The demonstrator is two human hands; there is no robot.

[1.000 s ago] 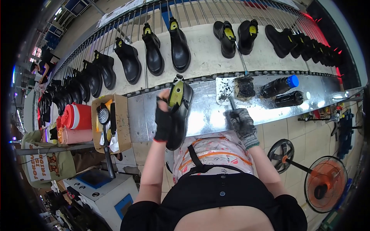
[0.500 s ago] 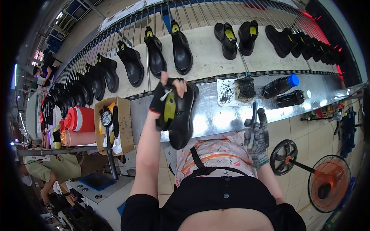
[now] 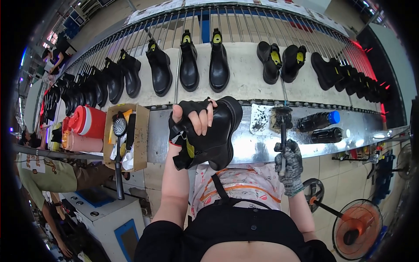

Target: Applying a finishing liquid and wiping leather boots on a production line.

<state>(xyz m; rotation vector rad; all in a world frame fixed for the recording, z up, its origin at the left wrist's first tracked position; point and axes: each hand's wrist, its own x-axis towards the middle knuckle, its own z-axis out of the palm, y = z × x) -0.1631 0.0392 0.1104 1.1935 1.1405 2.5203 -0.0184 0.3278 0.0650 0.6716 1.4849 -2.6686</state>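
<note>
My left hand (image 3: 198, 120), in a black fingerless glove, grips a black ankle boot (image 3: 220, 131) above the near edge of the metal bench. Its sole faces right, and yellow lining shows at its opening. My right hand (image 3: 289, 163), in a mottled grey knit glove, is closed round the handle of a slim brush-like tool (image 3: 283, 135). The tool's far end meets a dark, stained block (image 3: 281, 118); whether they touch or only overlap, I cannot tell. That block sits on a white sheet (image 3: 259, 118) smeared with black.
Two dark bottles, one blue-capped (image 3: 318, 121), lie right of the block. Beyond the metal bench (image 3: 248, 146), several black boots (image 3: 219, 65) stand on a pale belt (image 3: 244, 61). At left are a cardboard box (image 3: 140, 139) with a hairbrush (image 3: 119, 131) and a red jug (image 3: 87, 122). A fan (image 3: 358, 229) stands lower right.
The boot in my left hand has turned, its sole now facing right, and moved slightly right. My right hand has tilted the tool so its end reaches the dark block. The whole view has shifted.
</note>
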